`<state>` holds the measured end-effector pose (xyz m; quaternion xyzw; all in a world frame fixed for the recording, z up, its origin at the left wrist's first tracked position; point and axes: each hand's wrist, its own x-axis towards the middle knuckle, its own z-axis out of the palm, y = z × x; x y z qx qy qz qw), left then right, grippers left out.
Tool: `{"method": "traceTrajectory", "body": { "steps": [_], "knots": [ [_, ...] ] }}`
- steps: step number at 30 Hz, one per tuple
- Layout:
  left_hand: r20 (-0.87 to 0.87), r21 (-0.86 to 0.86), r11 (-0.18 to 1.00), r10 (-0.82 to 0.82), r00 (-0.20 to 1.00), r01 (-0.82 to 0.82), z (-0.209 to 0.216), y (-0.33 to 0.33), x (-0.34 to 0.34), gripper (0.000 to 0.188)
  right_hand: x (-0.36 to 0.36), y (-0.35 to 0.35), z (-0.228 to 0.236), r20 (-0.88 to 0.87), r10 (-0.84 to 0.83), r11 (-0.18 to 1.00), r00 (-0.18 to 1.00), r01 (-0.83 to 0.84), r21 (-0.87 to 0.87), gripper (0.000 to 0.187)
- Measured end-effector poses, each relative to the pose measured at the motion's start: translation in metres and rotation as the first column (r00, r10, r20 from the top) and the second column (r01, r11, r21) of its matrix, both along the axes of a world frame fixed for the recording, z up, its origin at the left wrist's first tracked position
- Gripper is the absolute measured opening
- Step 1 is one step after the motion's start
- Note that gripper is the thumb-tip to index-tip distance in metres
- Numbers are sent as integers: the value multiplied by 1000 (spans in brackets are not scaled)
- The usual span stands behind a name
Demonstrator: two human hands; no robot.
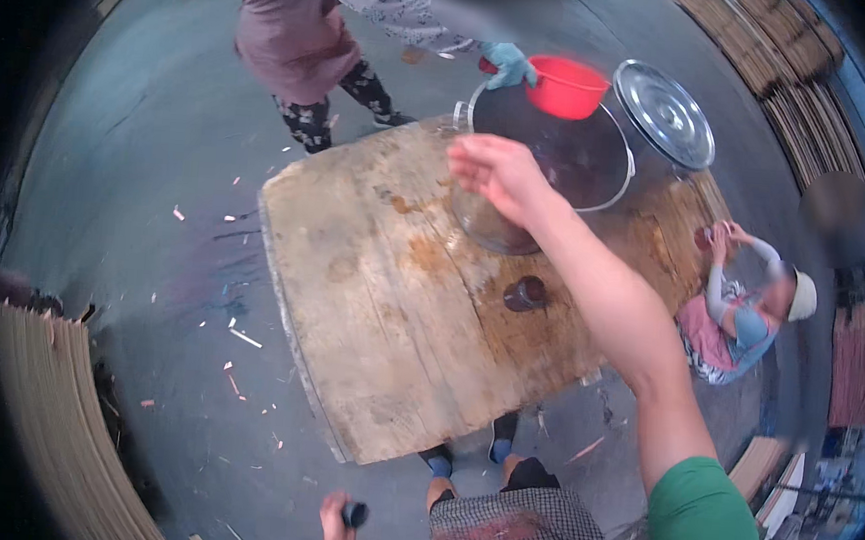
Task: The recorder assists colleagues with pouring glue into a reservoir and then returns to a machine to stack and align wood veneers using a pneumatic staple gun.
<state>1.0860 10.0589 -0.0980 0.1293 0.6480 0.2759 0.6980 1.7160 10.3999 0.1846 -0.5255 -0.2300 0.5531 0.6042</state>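
My right arm, in a green sleeve, stretches across the wooden table. Its hand [499, 172] hangs in front of the large metal pot [628, 173], fingers stretched out and slightly bent, with no object visible in them. Low in the view, my left hand [337, 530] is closed around a small dark cup [354, 513], beside the table's near edge. A dark brown cup [526, 294] stands on the wet-stained wood below my right forearm. Over the pot, a co-worker's gloved hand [510, 67] holds a red plastic dipper [568, 87].
The stained wooden table [379, 316] fills the middle. A round metal lid [666, 114] is beside the pot. Another person [735, 321] in a pale hat is at the right, holding a cup. Stacked thin wood sheets [71, 415] stand at the left; wood scraps litter the floor.
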Motion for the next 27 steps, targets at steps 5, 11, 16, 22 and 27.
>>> {"method": "traceTrajectory", "body": {
  "steps": [5, 11, 16, 22, 27],
  "knots": [
    [258, 132, 953, -299, 919, 273, 65, 162, 201, 34, 37, -191, -95, 247, 35, 977, 968, 19, -213, 28],
    [-23, 474, 598, -725, 689, 646, 10, 206, 481, 65, 100, -365, -323, 545, 47, 751, 837, 330, -572, 70],
    [-699, 610, 103, -398, 594, 786, -78, 178, 625, 70, 114, -346, -443, 782, 67, 871, 620, 346, -349, 120],
    [-765, 617, -90, -303, 568, 782, -135, 158, 684, 63, 132, -295, -492, 778, -191, 945, 599, 328, -21, 116],
    [-725, 634, -64, -396, 564, 771, -154, 156, 688, 65, 135, -288, -517, 689, -211, 954, 693, 300, -9, 107]
  ]
}}
